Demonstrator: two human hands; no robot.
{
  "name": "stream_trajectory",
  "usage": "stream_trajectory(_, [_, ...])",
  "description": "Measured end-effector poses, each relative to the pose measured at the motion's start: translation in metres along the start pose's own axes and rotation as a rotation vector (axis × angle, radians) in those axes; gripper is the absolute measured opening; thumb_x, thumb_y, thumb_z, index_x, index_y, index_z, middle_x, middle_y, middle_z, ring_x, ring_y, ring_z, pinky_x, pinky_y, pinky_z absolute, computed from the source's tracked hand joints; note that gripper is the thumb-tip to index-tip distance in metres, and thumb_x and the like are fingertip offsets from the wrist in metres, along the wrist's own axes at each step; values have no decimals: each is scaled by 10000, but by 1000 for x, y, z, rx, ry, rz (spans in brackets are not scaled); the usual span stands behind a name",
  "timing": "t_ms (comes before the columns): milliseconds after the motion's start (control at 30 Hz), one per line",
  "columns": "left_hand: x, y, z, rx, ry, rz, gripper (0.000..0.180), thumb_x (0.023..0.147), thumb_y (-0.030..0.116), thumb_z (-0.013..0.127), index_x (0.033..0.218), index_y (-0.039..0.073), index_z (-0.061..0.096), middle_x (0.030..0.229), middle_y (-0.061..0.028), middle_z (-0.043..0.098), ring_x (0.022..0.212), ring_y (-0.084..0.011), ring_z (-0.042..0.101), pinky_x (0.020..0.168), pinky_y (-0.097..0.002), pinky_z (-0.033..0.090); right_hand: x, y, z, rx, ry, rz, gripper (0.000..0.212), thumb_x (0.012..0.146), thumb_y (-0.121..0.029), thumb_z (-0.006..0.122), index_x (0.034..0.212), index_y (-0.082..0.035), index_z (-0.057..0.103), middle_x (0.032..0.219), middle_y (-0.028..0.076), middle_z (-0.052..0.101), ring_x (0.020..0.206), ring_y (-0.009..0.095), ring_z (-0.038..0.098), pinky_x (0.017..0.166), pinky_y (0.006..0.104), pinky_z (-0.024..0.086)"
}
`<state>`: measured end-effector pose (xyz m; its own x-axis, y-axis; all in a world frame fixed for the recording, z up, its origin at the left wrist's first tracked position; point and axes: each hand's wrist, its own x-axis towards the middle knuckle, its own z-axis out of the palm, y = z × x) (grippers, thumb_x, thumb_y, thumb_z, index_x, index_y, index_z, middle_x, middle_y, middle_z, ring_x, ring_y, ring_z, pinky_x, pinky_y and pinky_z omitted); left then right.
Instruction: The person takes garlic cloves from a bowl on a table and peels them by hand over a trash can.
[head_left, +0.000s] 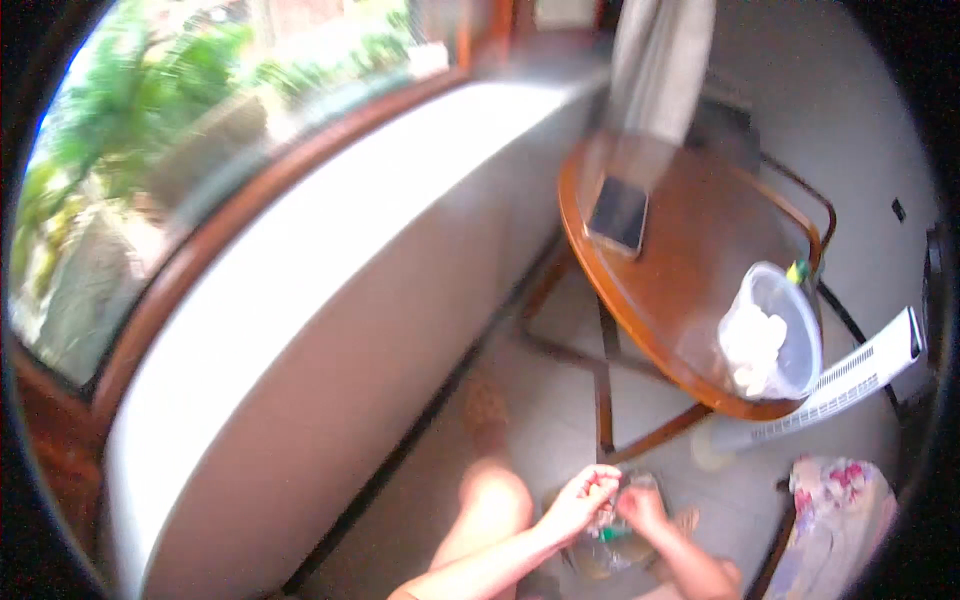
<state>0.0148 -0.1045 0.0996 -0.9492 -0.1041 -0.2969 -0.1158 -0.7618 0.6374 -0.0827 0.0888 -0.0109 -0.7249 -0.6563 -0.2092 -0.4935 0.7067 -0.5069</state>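
Observation:
My left hand [588, 497] and my right hand [642, 506] are close together above my lap, near the lower edge of the view. The fingers of both are curled in. Something small and pale may be between them, but blur hides what it is. Just below the hands is a see-through container or bag [615, 556], and a small green patch [608, 535] shows there. My forearms cover part of it, so its shape and contents are unclear.
A round wooden table [690, 260] stands ahead to the right, carrying a dark-screened tablet [619, 213] and a translucent tub [800, 330] with white lumps [752, 338] beside or inside it. A white tower fan [840, 388] and floral cloth [840, 510] are right; a windowed wall [330, 330] is left.

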Motion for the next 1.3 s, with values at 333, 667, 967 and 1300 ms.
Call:
stream_trajectory(333, [25, -39, 24, -14, 1, -297, 221, 758, -66, 365, 958, 3, 430, 848, -61, 487, 693, -103, 501, 638, -204, 451, -34, 8, 18, -283, -100, 41, 135, 627, -158, 535, 709, -70, 596, 738, 143, 571, 724, 290, 545, 683, 357, 415])
stream_trajectory(667, [25, -15, 46, 312, -331, -189, 134, 728, 38, 524, 860, 20, 542, 840, -53, 555, 766, -130, 515, 714, -248, 410, -65, -43, -42, -9, 202, -12, 167, 723, -110, 432, 818, -15, 531, 740, 178, 547, 716, 340, 519, 643, 400, 415])
stream_trajectory(967, [31, -57, 45, 83, -225, -365, 198, 734, -15, 511, 931, -3, 496, 857, -75, 535, 830, -174, 537, 732, -244, 461, -87, -44, -77, 866, 464, 113, 113, 776, -61, 425, 815, -19, 522, 604, 36, 538, 463, 70, 467, 424, 212, 371])
stream_trajectory(1300, [31, -89, 58, 495, -285, -140, 196, 658, -32, 604, 835, -5, 525, 798, -68, 562, 740, -114, 537, 671, -227, 448, -102, -37, -79, 1112, 470, 176, 119, 744, -74, 542, 834, 4, 534, 694, 13, 549, 518, 34, 461, 454, 157, 369])
